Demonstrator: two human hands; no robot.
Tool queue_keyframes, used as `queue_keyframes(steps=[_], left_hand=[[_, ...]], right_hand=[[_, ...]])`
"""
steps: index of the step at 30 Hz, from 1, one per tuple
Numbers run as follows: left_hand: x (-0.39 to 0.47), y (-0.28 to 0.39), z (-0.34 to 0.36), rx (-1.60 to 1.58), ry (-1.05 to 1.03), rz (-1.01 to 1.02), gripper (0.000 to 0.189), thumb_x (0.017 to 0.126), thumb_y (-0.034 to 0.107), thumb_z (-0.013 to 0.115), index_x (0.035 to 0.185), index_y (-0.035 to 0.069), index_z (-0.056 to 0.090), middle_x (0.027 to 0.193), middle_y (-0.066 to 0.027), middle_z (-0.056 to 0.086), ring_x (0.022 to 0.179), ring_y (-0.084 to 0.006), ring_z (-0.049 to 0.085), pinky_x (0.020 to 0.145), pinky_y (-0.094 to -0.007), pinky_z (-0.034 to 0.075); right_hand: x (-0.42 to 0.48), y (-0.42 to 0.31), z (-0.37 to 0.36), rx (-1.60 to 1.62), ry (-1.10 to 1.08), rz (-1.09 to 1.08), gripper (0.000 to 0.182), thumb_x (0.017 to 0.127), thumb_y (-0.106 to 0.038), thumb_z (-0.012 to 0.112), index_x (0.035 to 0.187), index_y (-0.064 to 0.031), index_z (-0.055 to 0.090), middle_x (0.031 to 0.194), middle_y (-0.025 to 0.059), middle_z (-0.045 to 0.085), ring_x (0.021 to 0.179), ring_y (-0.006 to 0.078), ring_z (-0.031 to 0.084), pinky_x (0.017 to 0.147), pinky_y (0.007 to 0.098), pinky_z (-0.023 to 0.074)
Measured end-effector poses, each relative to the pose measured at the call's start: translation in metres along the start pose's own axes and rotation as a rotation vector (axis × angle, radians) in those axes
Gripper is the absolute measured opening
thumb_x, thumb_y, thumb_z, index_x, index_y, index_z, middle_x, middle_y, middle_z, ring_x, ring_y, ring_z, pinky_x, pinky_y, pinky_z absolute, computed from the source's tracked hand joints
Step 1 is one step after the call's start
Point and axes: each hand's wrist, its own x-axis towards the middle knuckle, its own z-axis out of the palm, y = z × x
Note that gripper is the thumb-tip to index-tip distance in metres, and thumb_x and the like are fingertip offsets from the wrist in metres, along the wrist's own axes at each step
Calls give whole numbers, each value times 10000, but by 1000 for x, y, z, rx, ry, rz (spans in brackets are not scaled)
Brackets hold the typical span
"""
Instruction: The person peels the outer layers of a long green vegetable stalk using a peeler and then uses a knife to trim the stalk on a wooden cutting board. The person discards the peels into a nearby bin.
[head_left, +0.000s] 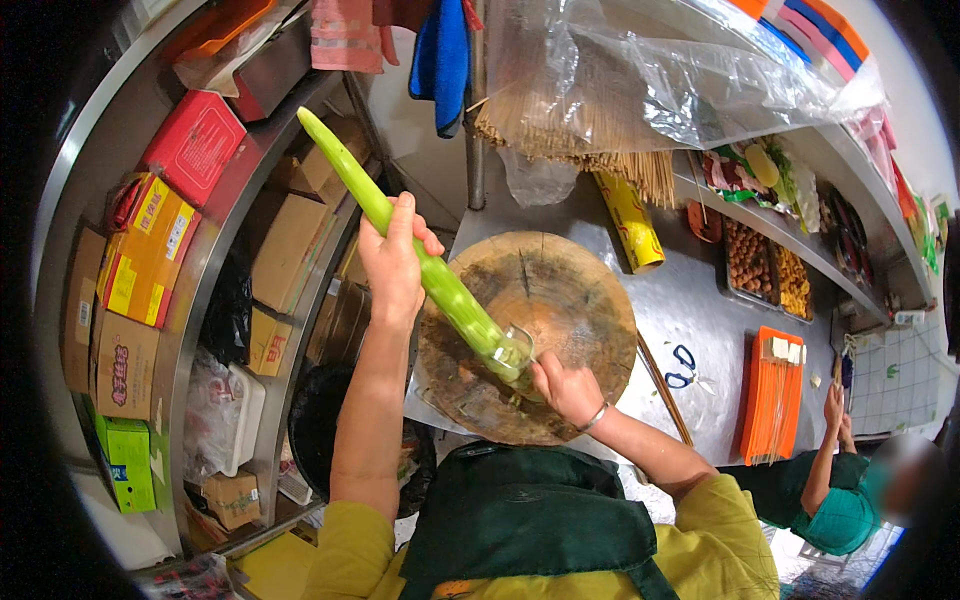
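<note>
A long pale-green vegetable stem, probably celtuce (457, 296), slants over a round wooden chopping block (577, 300). My left hand (396, 262) grips it in its upper half, thumb along the stem, and the thin tip sticks out beyond the hand. At the thick lower end, my right hand (568, 388) holds a metal peeler (520, 346) whose head lies against the stem. Most of the peeler's handle is hidden in my fingers. The block has a cracked, stained top, and a few green scraps lie near its front edge.
Blue-handled scissors (681, 367) lie right of the block, near an orange tray (772, 397) of skewers. A yellow tube (630, 225) and many bamboo sticks (637, 169) are behind. Shelves with cardboard boxes (289, 251) flank the left. A co-worker (836, 510) stands at right.
</note>
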Motion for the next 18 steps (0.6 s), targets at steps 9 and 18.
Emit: queue_keyframes(steps=[9,18], left_hand=[[-5,9,36,106,-107,23,196,905,212,520,904,59,397,640,-18,432,485,-113,455,467,-271,428],[1,27,58,110,-368,66,173,889,218,536,887,72,442,610,-18,442,493,-119,470,514,-281,449]], right_hand=[[-81,54,-20,92,-294,266,248,874,-260,503,923,-46,617,633,173,582,562,346,571,505,435,455],[16,20,-15,880,-65,276,384,942,-334,412,832,-16,598,632,73,557,571,176,536,548,318,419]])
